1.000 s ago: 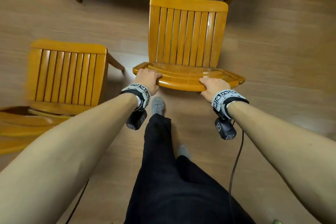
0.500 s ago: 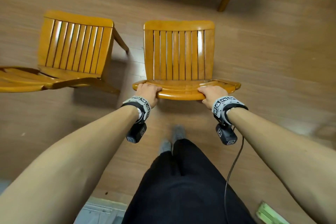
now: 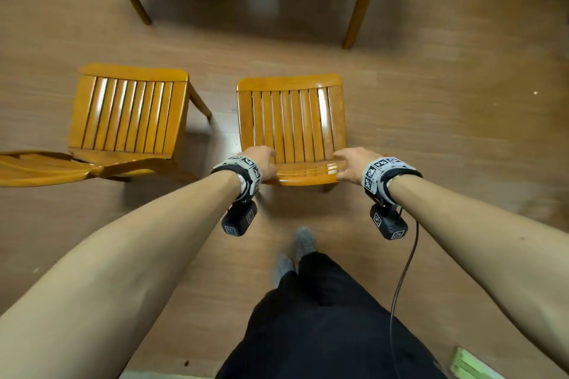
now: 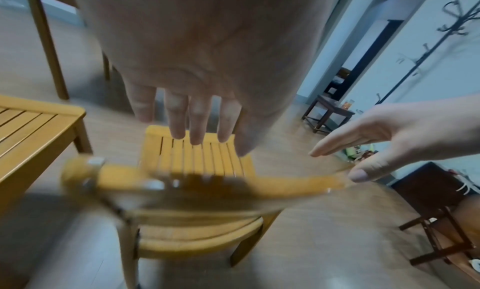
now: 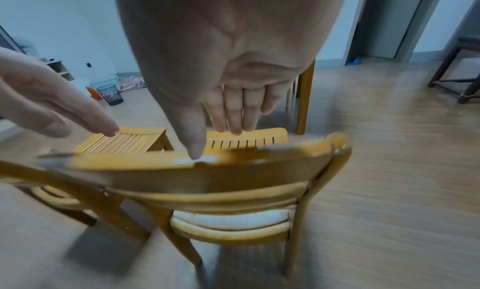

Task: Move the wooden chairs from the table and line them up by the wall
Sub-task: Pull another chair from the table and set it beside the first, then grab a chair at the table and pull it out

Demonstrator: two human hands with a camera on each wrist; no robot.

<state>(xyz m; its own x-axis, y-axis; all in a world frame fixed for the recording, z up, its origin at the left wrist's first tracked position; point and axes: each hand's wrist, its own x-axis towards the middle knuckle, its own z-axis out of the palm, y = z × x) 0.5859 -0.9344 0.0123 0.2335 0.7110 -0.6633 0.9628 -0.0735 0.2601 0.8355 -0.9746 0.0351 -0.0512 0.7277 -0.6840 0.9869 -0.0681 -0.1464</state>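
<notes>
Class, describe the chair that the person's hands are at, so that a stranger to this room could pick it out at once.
Start at the tall table legs at the far side of the wood floor. Two slatted orange-brown chairs stand in front of them. It is the right-hand chair, the one with both open hands, left hand and right hand, at its top rail; the left-hand chair is untouched.

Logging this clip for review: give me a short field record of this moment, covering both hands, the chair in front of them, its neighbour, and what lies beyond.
left hand: open, fingers straight, just above the top rail, not gripping
right hand: open, fingers extended, thumb at the rail
front chair: standing on the floor, back rail nearest the person
second chair: beside the front chair on its left, facing the same way, a gap between them
table legs: on the floor beyond both chairs
wall: not visible in the head view
</notes>
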